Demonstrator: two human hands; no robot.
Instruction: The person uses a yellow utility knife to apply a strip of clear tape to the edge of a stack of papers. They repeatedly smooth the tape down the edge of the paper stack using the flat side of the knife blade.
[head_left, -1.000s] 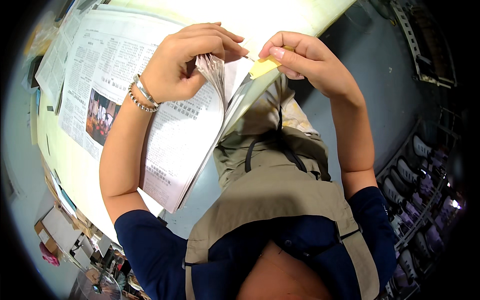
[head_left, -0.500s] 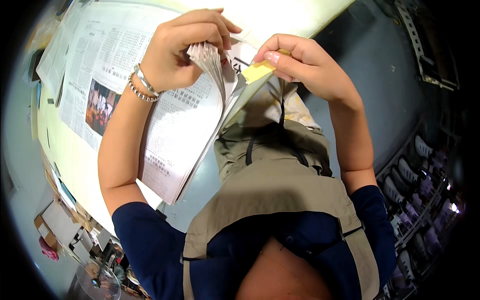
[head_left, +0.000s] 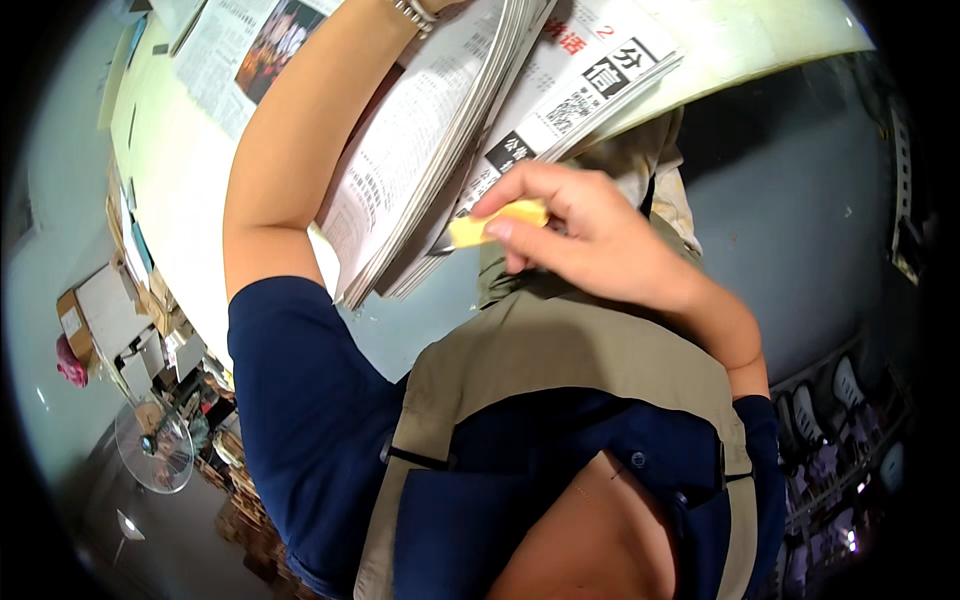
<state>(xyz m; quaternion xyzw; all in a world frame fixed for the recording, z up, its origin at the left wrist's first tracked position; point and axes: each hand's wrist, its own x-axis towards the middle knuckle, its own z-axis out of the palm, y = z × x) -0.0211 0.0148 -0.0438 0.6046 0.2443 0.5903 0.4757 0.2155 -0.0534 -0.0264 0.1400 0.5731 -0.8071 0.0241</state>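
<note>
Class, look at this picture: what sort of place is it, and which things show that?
Probably a workshop, though its trade is unclear. Newspapers lie on a broad table, the wearer has an apron, and what look like shoes stand at lower right.

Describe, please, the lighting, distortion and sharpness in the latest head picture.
Head view: glare whitens the smooth cream tabletop, whose edge bends; head view: shadow darkens part of the grey floor; head view: the bare right hand looks slightly blurred.

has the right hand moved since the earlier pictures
Yes. Judged against the table, the right hand has moved along its edge toward the person's body; the camera view has shifted too.
</note>
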